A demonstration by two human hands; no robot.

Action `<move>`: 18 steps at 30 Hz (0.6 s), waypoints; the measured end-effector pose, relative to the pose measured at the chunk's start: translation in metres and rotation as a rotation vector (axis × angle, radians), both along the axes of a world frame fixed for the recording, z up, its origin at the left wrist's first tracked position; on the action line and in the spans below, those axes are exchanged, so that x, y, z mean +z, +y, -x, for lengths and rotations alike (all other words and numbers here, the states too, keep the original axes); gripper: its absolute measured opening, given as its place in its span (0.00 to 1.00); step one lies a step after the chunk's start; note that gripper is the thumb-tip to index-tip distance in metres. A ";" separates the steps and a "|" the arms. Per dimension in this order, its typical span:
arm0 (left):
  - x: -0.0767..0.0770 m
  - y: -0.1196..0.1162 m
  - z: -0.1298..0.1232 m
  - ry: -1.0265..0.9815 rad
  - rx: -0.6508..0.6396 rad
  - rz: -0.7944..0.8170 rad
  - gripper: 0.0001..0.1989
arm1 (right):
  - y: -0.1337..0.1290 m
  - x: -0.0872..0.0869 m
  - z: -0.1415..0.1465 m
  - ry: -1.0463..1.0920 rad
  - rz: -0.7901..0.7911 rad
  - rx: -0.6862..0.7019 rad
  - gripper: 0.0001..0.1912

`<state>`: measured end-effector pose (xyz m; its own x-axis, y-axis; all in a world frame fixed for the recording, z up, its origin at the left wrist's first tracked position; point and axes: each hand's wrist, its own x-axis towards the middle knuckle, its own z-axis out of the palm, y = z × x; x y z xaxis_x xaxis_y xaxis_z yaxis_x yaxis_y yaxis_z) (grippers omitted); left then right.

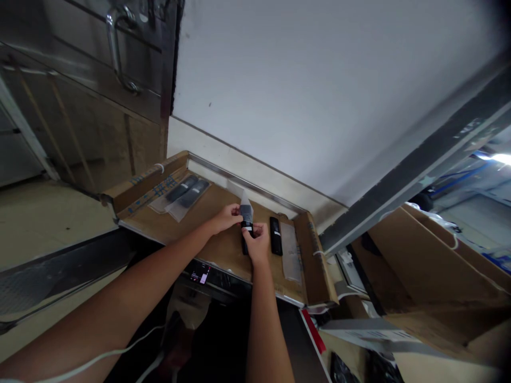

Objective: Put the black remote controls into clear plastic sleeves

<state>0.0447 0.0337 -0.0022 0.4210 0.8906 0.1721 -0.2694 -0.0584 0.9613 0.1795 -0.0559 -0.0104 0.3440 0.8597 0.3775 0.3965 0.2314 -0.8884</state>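
White wall point(299, 96) is the biggest item, directly beyond both grips. Steel door point(80, 32) with a bar handle point(115, 50) is well off to the upper left of the grips; dark grey beam point(403, 175) slants up to the right of them. Large cardboard box point(423, 260), far right of the grips. Bench point(215, 199) under the grips: cardboard-lined, raised cardboard side walls left and right. Left grip point(229, 218): fingertips closed on the sleeve at the unit's upper left edge. Right grip point(257, 242): thumb and fingers clamped on the unit's lower part. Left of the grips, two bagged units point(194, 192) lie side by side, dark bodies visible through frosty plastic. Flat translucent sleeves point(291, 250) lie to the right of the right grip; loose black unit point(275, 235) lies between, near that hand. Black unit point(247, 221) is between the two grips, over the middle of the bench: slim, elongated, upper part inside the translucent sleeve point(245, 198), whose pointed end sticks out beyond the fingers, lower part bare. Lit screen point(200, 273) at the bench's near edge, below the left grip, text too small. Writing: blue print point(164, 185) on the left cardboard, white marks on the beam, small white label point(248, 229) by the right thumb. None readable.
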 end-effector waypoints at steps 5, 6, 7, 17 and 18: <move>-0.001 0.001 0.000 0.021 0.001 -0.006 0.10 | 0.000 0.000 0.001 0.004 0.009 -0.004 0.18; -0.002 0.001 0.000 0.020 0.000 -0.004 0.10 | 0.000 0.000 0.001 0.007 0.011 -0.002 0.18; -0.002 0.001 -0.001 0.018 0.000 -0.002 0.10 | 0.000 0.000 0.001 0.009 0.011 0.000 0.19; -0.004 0.001 0.000 0.022 -0.004 -0.022 0.09 | 0.002 -0.004 -0.002 0.023 -0.006 -0.006 0.18; -0.004 0.001 0.000 0.022 -0.004 -0.022 0.09 | 0.003 -0.005 -0.002 0.025 -0.009 -0.007 0.18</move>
